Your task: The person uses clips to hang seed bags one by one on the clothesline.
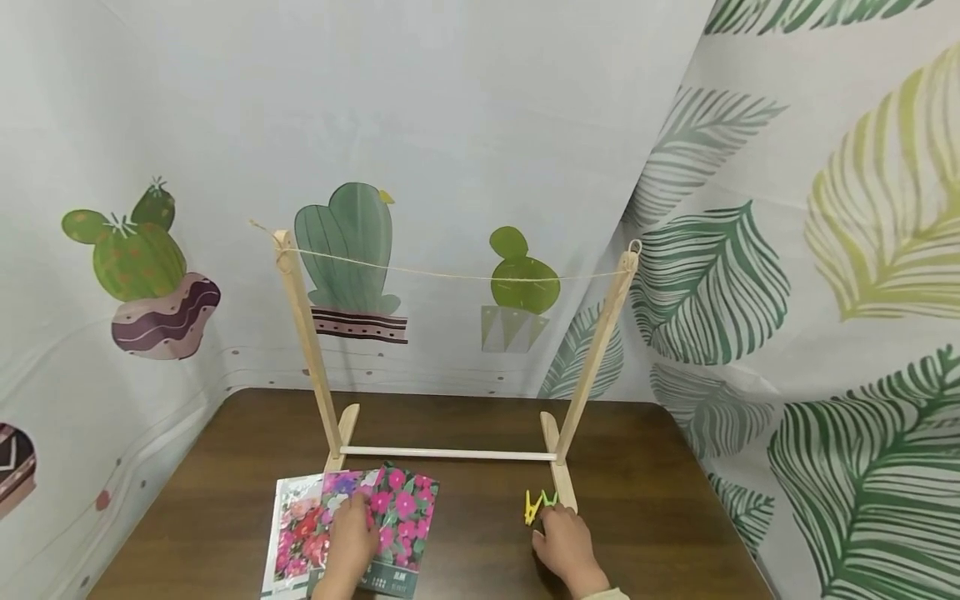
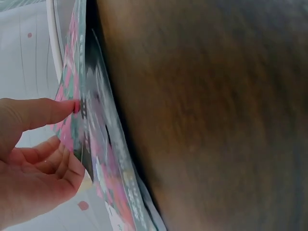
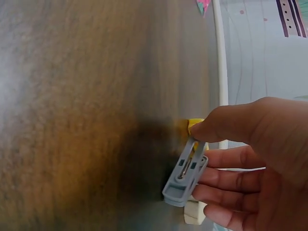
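Observation:
Three overlapping flower seed packets lie on the near left of the table. My left hand is over them and pinches the edge of the pink-flowered packet, thumb on its printed face in the left wrist view. Beneath it are a packet with purple and white flowers and one with red blooms. On the right, my right hand pinches a grey clothespin by its handle end; the head view hides this clothespin. Just beyond those fingers are a yellow clothespin and a green clothespin.
A wooden stand with a left post and a right post rises behind the packets. A thin string sags between the post tops, and a white rod joins the feet. Printed cloth hangs behind the brown table.

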`<action>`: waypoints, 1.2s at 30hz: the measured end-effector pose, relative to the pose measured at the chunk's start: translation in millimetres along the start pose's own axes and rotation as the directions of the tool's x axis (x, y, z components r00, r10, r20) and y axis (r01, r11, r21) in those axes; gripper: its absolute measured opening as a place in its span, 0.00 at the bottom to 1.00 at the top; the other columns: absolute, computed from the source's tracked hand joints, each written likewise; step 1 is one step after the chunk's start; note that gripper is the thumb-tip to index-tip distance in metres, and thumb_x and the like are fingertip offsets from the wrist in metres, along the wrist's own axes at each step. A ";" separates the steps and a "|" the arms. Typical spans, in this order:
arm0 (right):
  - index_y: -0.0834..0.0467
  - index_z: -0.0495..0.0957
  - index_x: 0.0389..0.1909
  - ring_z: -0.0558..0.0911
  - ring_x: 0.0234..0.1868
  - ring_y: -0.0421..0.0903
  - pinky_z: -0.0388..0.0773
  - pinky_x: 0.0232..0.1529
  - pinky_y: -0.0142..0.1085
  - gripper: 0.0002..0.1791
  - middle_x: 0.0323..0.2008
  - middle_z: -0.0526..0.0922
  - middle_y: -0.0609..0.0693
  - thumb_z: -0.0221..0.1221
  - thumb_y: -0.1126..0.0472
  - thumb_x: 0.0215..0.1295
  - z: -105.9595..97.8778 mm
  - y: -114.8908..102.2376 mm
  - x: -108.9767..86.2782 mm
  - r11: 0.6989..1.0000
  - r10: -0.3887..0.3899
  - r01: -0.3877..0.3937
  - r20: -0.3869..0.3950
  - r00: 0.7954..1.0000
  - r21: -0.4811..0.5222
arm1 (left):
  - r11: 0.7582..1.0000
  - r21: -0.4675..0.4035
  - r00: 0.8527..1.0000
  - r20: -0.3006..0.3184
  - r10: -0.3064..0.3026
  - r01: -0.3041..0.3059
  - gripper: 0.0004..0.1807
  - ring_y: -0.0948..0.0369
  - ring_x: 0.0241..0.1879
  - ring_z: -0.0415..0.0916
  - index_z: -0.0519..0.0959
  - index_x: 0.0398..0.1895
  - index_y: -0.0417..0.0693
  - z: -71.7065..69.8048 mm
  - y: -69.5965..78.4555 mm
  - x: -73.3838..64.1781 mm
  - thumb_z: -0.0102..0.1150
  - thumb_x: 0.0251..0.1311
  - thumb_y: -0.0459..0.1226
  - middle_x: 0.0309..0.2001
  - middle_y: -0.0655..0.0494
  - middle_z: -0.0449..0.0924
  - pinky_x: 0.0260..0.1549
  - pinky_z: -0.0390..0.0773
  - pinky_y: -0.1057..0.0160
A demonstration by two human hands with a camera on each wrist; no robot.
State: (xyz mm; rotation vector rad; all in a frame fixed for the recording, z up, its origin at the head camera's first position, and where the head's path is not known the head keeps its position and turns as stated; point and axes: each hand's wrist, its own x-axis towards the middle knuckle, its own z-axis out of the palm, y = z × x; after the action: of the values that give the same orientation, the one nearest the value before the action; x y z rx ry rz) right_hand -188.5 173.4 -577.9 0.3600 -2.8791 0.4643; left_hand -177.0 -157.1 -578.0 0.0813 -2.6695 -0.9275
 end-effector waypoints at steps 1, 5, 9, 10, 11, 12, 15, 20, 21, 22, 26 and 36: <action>0.60 0.78 0.23 0.74 0.23 0.50 0.70 0.22 0.44 0.09 0.22 0.74 0.50 0.69 0.62 0.45 0.1 0.0 0.1 1.000 -0.001 0.001 -0.001 1.000 -0.004 | 1.000 0.010 1.000 0.011 -0.006 0.006 0.18 0.39 0.36 0.75 0.74 0.38 0.28 -1.1 -0.3 0.8 0.63 0.39 0.22 0.31 0.37 0.75 0.37 0.74 0.41; 0.59 0.76 0.20 0.74 0.22 0.50 0.70 0.21 0.44 0.10 0.20 0.74 0.50 0.69 0.62 0.44 -2.4 -1.6 1.2 1.000 -0.007 0.007 -0.012 1.000 -0.018 | 0.999 0.020 0.997 0.068 -0.041 0.040 0.14 0.43 0.33 0.77 0.74 0.38 0.28 -6.6 -1.0 3.4 0.61 0.45 0.22 0.31 0.40 0.75 0.34 0.77 0.45; 0.58 0.73 0.17 0.74 0.22 0.52 0.70 0.21 0.45 0.13 0.19 0.72 0.50 0.70 0.63 0.42 -8.0 -3.3 2.2 0.999 -0.017 0.015 -0.047 0.999 -0.039 | 0.998 -0.039 0.993 0.101 -0.054 0.058 0.08 0.51 0.27 0.75 0.75 0.34 0.29 -12.6 -2.1 5.3 0.59 0.49 0.23 0.27 0.44 0.76 0.28 0.76 0.52; 0.58 0.72 0.17 0.74 0.21 0.52 0.70 0.21 0.45 0.13 0.18 0.72 0.50 0.70 0.63 0.42 -9.7 -3.6 2.4 0.999 -0.019 0.017 -0.053 0.998 -0.045 | 0.996 -0.057 0.993 0.105 -0.056 0.062 0.06 0.54 0.25 0.74 0.75 0.32 0.30 -13.9 -2.8 5.7 0.58 0.49 0.23 0.25 0.46 0.75 0.26 0.75 0.54; 0.58 0.71 0.16 0.74 0.21 0.52 0.70 0.21 0.45 0.14 0.18 0.72 0.50 0.70 0.63 0.41 -11.4 -3.9 2.6 0.999 -0.020 0.017 -0.057 0.998 -0.049 | 0.995 -0.075 0.993 0.101 -0.055 0.063 0.04 0.56 0.23 0.72 0.75 0.30 0.31 -15.4 -3.5 5.8 0.58 0.49 0.23 0.23 0.49 0.75 0.24 0.74 0.57; 0.57 0.71 0.16 0.74 0.21 0.52 0.70 0.21 0.45 0.14 0.18 0.72 0.50 0.70 0.62 0.41 -12.8 -3.7 2.8 0.998 -0.024 0.021 -0.060 0.998 -0.054 | 0.994 -0.091 0.994 0.098 -0.049 0.058 0.03 0.59 0.22 0.71 0.75 0.28 0.32 -16.6 -4.5 6.0 0.58 0.49 0.22 0.22 0.51 0.75 0.22 0.73 0.59; 0.58 0.71 0.16 0.74 0.22 0.51 0.70 0.22 0.45 0.14 0.18 0.71 0.49 0.70 0.63 0.41 -17.1 -4.5 4.4 0.998 -0.028 0.025 -0.050 0.998 -0.056 | 0.991 -0.130 0.996 0.088 -0.027 0.038 0.03 0.62 0.20 0.71 0.76 0.25 0.33 -20.6 -6.4 6.2 0.56 0.48 0.21 0.20 0.54 0.76 0.20 0.72 0.64; 0.61 0.75 0.20 0.74 0.22 0.50 0.69 0.21 0.44 0.12 0.19 0.72 0.49 0.71 0.63 0.41 -22.9 -6.6 9.0 0.999 -0.031 0.029 -0.027 0.999 -0.046 | 0.986 -0.156 0.993 0.104 -0.047 0.063 0.01 0.62 0.21 0.73 0.77 0.26 0.30 -26.4 -5.7 7.8 0.57 0.50 0.23 0.20 0.53 0.77 0.20 0.73 0.65; 0.62 0.76 0.22 0.74 0.22 0.50 0.69 0.21 0.44 0.12 0.19 0.72 0.49 0.71 0.63 0.41 -23.5 -6.8 9.9 0.998 -0.033 0.031 -0.028 0.999 -0.046 | 0.985 -0.154 0.992 0.112 -0.057 0.074 0.01 0.62 0.21 0.73 0.77 0.26 0.30 -27.2 -5.2 8.4 0.57 0.50 0.23 0.20 0.53 0.77 0.20 0.73 0.65; 0.62 0.77 0.23 0.75 0.22 0.51 0.70 0.21 0.45 0.12 0.19 0.73 0.50 0.71 0.63 0.41 -24.2 -6.9 10.9 0.998 -0.035 0.034 -0.030 0.999 -0.048 | 0.984 -0.156 0.991 0.117 -0.064 0.081 0.01 0.62 0.21 0.72 0.77 0.26 0.30 -27.9 -4.6 9.2 0.58 0.51 0.24 0.20 0.53 0.77 0.19 0.73 0.65; 0.62 0.79 0.24 0.75 0.21 0.52 0.69 0.20 0.45 0.11 0.19 0.73 0.50 0.71 0.64 0.39 -27.4 -6.8 14.7 0.997 -0.054 0.052 -0.047 0.997 -0.053 | 0.980 -0.174 0.988 0.134 -0.073 0.096 0.02 0.63 0.21 0.71 0.78 0.26 0.31 -30.6 -1.8 12.4 0.59 0.53 0.24 0.20 0.53 0.76 0.19 0.72 0.66; 0.61 0.77 0.23 0.74 0.20 0.50 0.68 0.20 0.42 0.12 0.19 0.72 0.50 0.73 0.66 0.40 -42.3 -8.1 21.7 0.991 -0.107 0.102 -0.058 0.993 -0.081 | 0.980 -0.190 0.992 0.123 -0.039 0.062 0.02 0.63 0.21 0.71 0.77 0.26 0.32 -44.6 4.8 23.2 0.59 0.54 0.24 0.21 0.53 0.76 0.19 0.71 0.67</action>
State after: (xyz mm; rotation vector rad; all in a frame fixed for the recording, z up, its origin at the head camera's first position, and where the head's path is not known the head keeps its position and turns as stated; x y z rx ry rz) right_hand -200.2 175.4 -531.2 0.4727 -2.7920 0.3386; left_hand -184.9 -183.4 -535.7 0.0512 -2.6786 -1.2398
